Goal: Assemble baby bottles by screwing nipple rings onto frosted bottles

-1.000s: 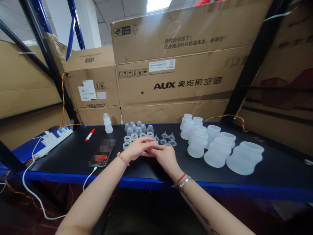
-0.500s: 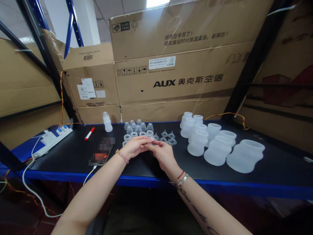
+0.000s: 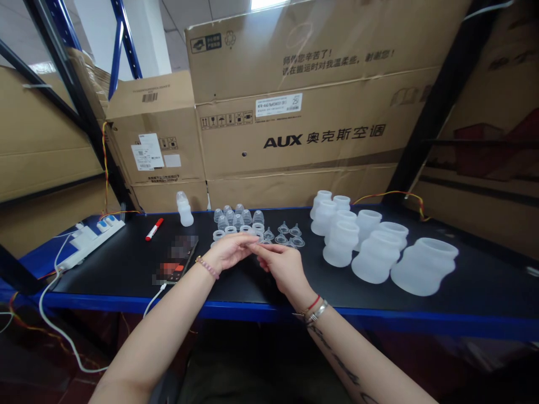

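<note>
On the near side of the white rings (image 3: 231,231), the left hand (image 3: 231,251) and right hand (image 3: 284,265) meet at the fingertips above the black tabletop (image 3: 252,286). The left fingers reach out close together; the right thumb and forefinger come to a point against them, the other fingers curled under. Whatever sits between the tips is too small and covered to make out, so I cannot tell whether either hand grips something. Left of the rings and nearer lies a phone (image 3: 176,261), with a white cable (image 3: 154,303) at its near end. The front rings are partly hidden by the left hand. Clear teats (image 3: 282,240), tips up, sit just right of the rings; well to their right stand frosted bottles (image 3: 341,247), open and upright. Clear domed caps (image 3: 238,221) stand directly behind the rings. Well left of the rings lies a red marker (image 3: 154,230); back and left of them stands a capped bottle (image 3: 184,212). Cardboard (image 3: 295,188) rises behind them all.
</note>
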### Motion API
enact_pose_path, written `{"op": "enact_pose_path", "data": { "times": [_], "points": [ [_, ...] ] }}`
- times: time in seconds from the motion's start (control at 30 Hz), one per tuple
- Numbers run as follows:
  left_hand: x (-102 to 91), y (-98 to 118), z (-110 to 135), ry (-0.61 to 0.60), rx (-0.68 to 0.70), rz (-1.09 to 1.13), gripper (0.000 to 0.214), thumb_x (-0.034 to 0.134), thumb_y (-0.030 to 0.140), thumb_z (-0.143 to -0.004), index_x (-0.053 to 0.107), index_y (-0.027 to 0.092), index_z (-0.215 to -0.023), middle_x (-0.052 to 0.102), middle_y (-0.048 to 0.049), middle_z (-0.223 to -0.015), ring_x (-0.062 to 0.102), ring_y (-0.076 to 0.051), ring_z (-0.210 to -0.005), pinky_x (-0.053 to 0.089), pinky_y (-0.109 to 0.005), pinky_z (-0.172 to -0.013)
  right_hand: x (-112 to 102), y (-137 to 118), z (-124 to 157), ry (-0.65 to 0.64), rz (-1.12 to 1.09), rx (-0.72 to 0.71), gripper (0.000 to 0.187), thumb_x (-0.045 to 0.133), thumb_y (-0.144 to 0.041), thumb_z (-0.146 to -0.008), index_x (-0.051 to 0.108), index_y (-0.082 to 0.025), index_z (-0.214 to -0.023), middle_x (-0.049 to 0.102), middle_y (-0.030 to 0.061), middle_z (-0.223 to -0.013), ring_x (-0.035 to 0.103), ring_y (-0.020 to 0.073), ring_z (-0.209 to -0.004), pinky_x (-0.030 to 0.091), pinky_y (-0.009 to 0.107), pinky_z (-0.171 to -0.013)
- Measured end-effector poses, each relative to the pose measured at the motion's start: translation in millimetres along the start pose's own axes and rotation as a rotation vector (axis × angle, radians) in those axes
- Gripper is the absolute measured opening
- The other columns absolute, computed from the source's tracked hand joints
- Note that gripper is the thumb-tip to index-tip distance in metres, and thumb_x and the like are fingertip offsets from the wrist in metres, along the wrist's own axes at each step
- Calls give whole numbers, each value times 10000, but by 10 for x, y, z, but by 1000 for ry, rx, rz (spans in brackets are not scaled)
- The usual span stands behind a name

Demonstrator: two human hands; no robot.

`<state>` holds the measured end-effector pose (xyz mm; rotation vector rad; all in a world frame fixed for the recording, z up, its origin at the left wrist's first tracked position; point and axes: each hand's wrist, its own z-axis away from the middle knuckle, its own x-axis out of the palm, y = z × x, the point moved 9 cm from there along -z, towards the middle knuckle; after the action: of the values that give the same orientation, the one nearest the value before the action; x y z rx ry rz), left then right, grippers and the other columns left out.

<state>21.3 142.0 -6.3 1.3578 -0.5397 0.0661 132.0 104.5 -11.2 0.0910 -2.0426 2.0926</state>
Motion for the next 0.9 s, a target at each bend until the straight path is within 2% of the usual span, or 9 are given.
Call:
{"op": "enact_pose_path", "data": {
  "times": [0.17, 0.33, 0.47, 0.6, 0.73, 0.83, 0.9],
  "points": [
    [22, -11, 37, 0, 17, -260, 235, 785, 200, -668, 570, 109, -698, 627, -15, -689, 615, -101, -676, 511, -267, -732, -81, 115, -41, 6, 76, 34, 311, 787, -348, -542, 743, -85, -702, 601, 29, -513, 445, 90, -455, 315, 233, -433],
    [105, 111, 95, -44, 211, -730, 296, 715, 383, -737, 534, 150, -765, 601, 5, -690, 607, -130, -650, 486, -268, -635, -136, 36, -31, 33, 317, -68, 244, 730, -355, -602, 753, -114, -636, 612, 25, -491, 425, 95, -439, 291, 241, -435],
    [168, 215, 168, -35, 348, -1088, 226, 576, 378, -834, 503, 179, -757, 569, 15, -697, 564, -135, -667, 432, -259, -637, -129, -4, 5, 45, 397, -91, 240, 713, -337, -625, 783, -124, -711, 650, 33, -514, 513, 132, -476, 344, 246, -468],
    [273, 341, 259, -9, 494, -1366, 229, 467, 357, -893, 484, 185, -743, 539, -10, -788, 511, -157, -755, 400, -287, -715, -152, -42, 9, 88, 424, -132, 312, 738, -376, -612, 795, -130, -794, 737, 73, -684, 639, 202, -622, 420, 260, -538],
    [324, 350, 293, -48, 492, -1370, 299, 420, 433, -922, 502, 187, -774, 549, -17, -820, 509, -161, -779, 392, -291, -740, -171, -55, -12, 98, 443, -149, 299, 740, -362, -614, 794, -127, -791, 745, 73, -709, 666, 222, -684, 447, 268, -594],
    [332, 348, 303, -65, 495, -1325, 352, 348, 435, -953, 502, 186, -757, 555, -11, -775, 519, -154, -762, 398, -288, -735, -185, -42, -27, 95, 441, -119, 295, 759, -362, -587, 789, -121, -755, 725, 59, -642, 646, 208, -646, 426, 260, -568],
    [314, 334, 295, -70, 479, -1287, 306, 382, 417, -943, 518, 185, -797, 566, -5, -763, 529, -148, -741, 415, -282, -712, -186, -33, -31, 88, 436, -99, 313, 777, -377, -554, 784, -117, -729, 712, 53, -615, 623, 194, -614, 410, 257, -546]
  ]
}}
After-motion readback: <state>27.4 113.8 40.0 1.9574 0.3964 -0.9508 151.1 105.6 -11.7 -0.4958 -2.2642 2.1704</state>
